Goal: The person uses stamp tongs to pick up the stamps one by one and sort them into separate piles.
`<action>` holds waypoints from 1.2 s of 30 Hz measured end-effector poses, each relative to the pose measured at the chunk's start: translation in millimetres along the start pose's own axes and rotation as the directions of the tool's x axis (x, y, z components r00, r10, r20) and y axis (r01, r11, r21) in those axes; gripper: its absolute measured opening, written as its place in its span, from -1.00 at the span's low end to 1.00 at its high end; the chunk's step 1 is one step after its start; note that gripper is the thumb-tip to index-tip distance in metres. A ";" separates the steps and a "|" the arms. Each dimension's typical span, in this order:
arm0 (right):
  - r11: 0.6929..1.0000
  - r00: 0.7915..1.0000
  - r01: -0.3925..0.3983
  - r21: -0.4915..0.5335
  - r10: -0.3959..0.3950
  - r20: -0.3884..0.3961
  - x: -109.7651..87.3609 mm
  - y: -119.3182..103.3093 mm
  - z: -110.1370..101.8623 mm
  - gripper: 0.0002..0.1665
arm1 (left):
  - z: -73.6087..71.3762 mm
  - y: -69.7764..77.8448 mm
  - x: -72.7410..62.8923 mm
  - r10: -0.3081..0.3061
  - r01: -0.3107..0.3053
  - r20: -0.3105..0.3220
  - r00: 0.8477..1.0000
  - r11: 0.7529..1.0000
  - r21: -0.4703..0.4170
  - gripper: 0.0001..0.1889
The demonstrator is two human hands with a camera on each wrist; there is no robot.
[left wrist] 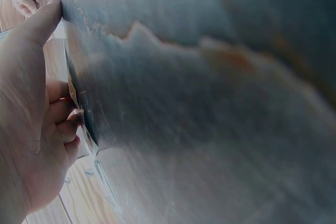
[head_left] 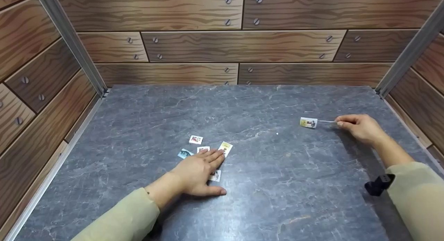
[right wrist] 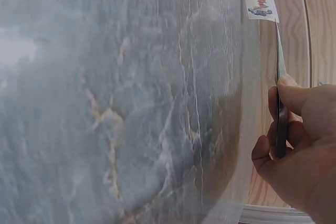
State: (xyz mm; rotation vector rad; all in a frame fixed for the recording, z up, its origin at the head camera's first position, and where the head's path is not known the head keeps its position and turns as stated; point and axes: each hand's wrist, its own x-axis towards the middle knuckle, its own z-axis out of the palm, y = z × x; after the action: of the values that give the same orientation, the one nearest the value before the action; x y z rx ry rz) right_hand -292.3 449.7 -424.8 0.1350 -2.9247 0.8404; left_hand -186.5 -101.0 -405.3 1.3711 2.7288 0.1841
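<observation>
Basically, right hand [head_left: 362,129] pinches tweezers [right wrist: 282,135] toward the tabletop's [head_left: 260,206] right edge, stamp [head_left: 308,122] at the tip, probably to avoid touching it, while left hand [head_left: 197,170] lies outstretched over other stamps [head_left: 196,139] nearer the left edge, likely steadying them.

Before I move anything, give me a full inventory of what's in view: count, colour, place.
Loose picture cards: at least five, white-edged or blue, around and partly under the left hand; more could be hidden
Held picture card: one, white-edged with yellow, at the tweezers' tip
Tweezers: one, silvery and dark, in the right hand
Speck: one, white, tabletop, left of held card
Tabletop: one, grey marbled, below everything
Wall panels: several, brown wood-look, back and sides
Corner posts: two, grey, back corners
Black device: one clear, at right cuff
Sleeves: two, pale green, forearms
Left hand: one, over cards
Right hand: one, gripping tweezers
</observation>
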 end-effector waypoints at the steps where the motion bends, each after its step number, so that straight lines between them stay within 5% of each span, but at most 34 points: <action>1: 1.000 1.000 -0.001 0.002 0.001 0.003 0.4 0.8 -0.1 -0.59 | 9.8 -4.4 5.1 -0.027 0.026 0.016 1.000 0.999 0.022 0.11; 4: 1.000 1.000 0.003 0.001 -0.003 0.003 1.8 3.1 0.5 -0.58 | 35.7 -18.5 16.9 -0.080 0.074 0.054 0.995 0.992 0.105 0.12; 6: 1.000 1.000 0.011 -0.005 -0.011 -0.004 2.4 4.7 1.8 -0.59 | 38.5 -21.5 17.8 -0.078 0.072 0.057 0.995 0.992 0.103 0.15; 36: 0.999 1.000 -0.011 -0.033 0.012 0.009 9.0 16.4 9.0 -0.56 | 37.5 -20.8 16.5 -0.071 0.061 0.076 0.995 0.991 0.118 0.16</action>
State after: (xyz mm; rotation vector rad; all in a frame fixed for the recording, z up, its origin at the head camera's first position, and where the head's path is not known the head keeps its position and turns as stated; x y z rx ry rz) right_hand -303.7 458.2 -439.9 0.1202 -2.9489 0.7949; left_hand -208.0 -97.4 -445.7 1.2819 2.7517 -0.0334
